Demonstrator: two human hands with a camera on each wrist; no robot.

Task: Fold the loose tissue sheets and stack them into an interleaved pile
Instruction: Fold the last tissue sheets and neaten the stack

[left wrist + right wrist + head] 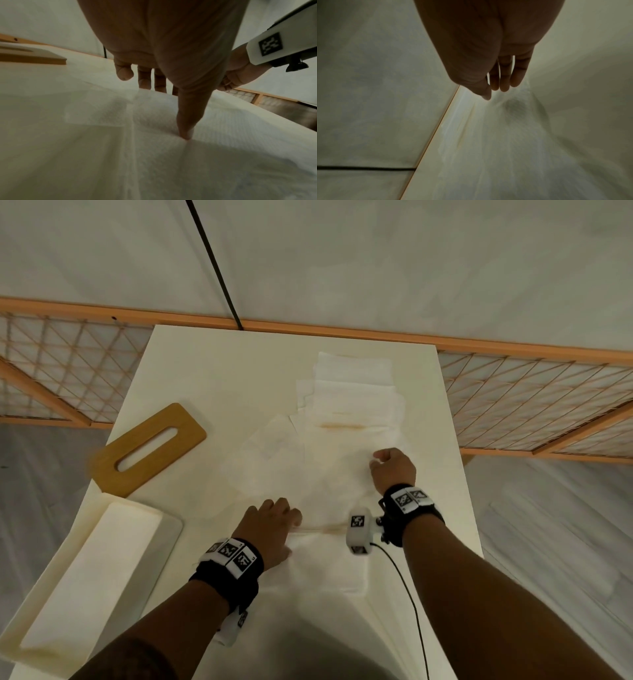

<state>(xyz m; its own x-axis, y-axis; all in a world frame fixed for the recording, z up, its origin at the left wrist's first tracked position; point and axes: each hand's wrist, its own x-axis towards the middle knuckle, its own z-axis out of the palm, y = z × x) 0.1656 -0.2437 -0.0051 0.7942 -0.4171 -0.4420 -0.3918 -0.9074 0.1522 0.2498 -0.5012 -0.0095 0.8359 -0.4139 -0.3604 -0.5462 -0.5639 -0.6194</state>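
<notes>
A white tissue sheet [329,484] lies spread across the middle of the cream table [205,371]. My right hand [387,463] pinches its far right corner between thumb and fingers and holds it slightly raised; in the right wrist view the tissue sheet [513,121] hangs from the right hand [493,92]. My left hand [281,510] lies flat on the sheet's near edge, and its thumb [186,129] presses the tissue down. Just nearer sits a folded pile [329,563]. Several loose sheets [352,392] overlap at the back of the table.
A wooden lid with a slot [147,450] lies at the left. A white open box [102,570] sits at the near left corner. A black cable [407,594] runs from the right wrist camera. Wooden lattice frames [534,405] flank the table.
</notes>
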